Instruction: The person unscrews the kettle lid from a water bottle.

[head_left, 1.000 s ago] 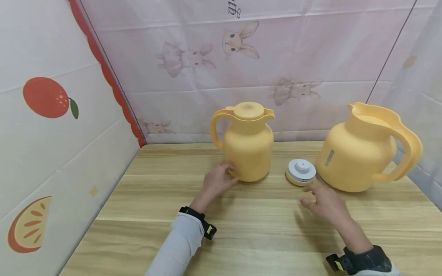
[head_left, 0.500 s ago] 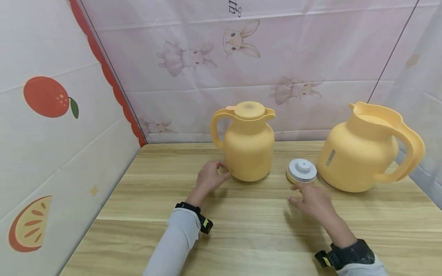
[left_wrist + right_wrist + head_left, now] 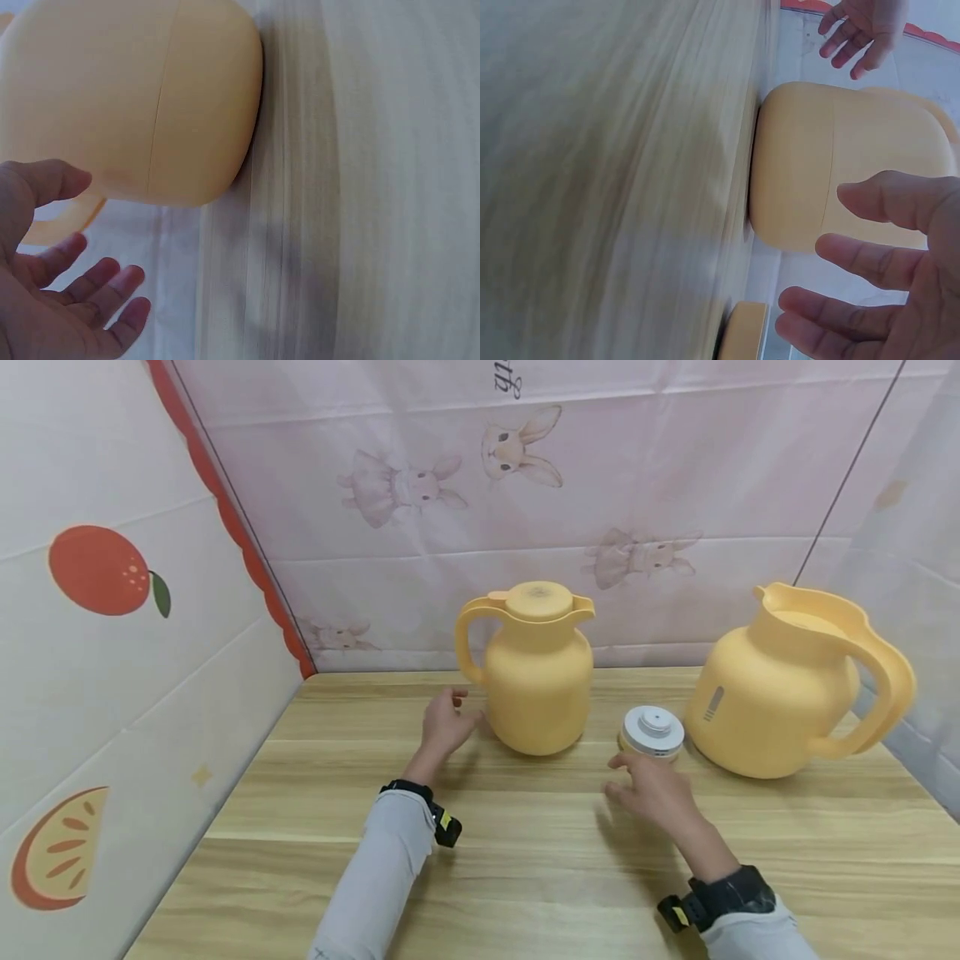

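Observation:
A yellow thermos jug (image 3: 538, 685) with its lid on stands upright at the back middle of the table, handle to the left. Just left of its lower body is my left hand (image 3: 446, 725), fingers loosely bent and holding nothing; the left wrist view shows the thumb close to the jug (image 3: 120, 97). My right hand (image 3: 658, 789) hovers in front of a round white-and-yellow lid (image 3: 652, 731), partly covering its front edge. In the right wrist view the right fingers (image 3: 855, 311) are spread with nothing between them.
A second, larger yellow jug (image 3: 776, 693) without a lid stands at the right, handle to the right, beside the loose lid. The wooden table (image 3: 525, 877) meets a pink rabbit-print cloth (image 3: 420, 585) at the back and a white fruit-print panel (image 3: 150, 710) at the left.
My left hand has come away from the middle jug's base, moving left and back. My right hand has shifted left in front of the loose lid. Both jugs and the lid stayed put.

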Demonstrator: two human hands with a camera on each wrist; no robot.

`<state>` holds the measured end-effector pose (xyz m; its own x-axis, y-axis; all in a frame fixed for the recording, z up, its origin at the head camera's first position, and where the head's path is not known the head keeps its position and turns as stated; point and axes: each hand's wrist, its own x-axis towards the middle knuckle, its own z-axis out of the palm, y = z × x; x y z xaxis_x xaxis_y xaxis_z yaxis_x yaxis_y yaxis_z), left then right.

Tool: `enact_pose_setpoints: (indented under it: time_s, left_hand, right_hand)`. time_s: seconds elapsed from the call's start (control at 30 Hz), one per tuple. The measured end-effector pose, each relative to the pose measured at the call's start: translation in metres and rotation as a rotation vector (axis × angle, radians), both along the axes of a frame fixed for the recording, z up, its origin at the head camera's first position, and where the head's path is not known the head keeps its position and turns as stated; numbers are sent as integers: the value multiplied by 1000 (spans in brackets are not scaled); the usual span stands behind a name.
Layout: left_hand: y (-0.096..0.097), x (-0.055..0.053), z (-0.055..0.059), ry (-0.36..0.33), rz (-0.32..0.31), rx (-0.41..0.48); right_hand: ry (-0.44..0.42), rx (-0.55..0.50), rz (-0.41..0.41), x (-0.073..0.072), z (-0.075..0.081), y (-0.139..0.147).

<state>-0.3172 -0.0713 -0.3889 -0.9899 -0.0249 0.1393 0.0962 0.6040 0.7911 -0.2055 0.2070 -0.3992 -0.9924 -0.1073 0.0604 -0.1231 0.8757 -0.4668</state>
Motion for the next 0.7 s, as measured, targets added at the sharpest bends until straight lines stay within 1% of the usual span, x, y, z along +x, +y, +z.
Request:
enact_pose_setpoints:
  time_s: [0.17,0.3,0.5,0.57,0.7]
  left_hand:
    - [4,-11,0,6,43,83]
    - [8,-17,1,11,60,134]
    - [12,-24,3,1,72,242]
    - [13,-26,4,11,72,279]
    - [16,-30,9,54,58,357]
  right_hand:
    - [-19,-27,-21,-7,1,-4]
    - [-31,-41,-19,-13,1,-6]
    - [-30,-62,-20,-21,1,-5]
    - [-14,-68,-19,-23,2,-5]
    - [7,-66,-23,-26,1,-2]
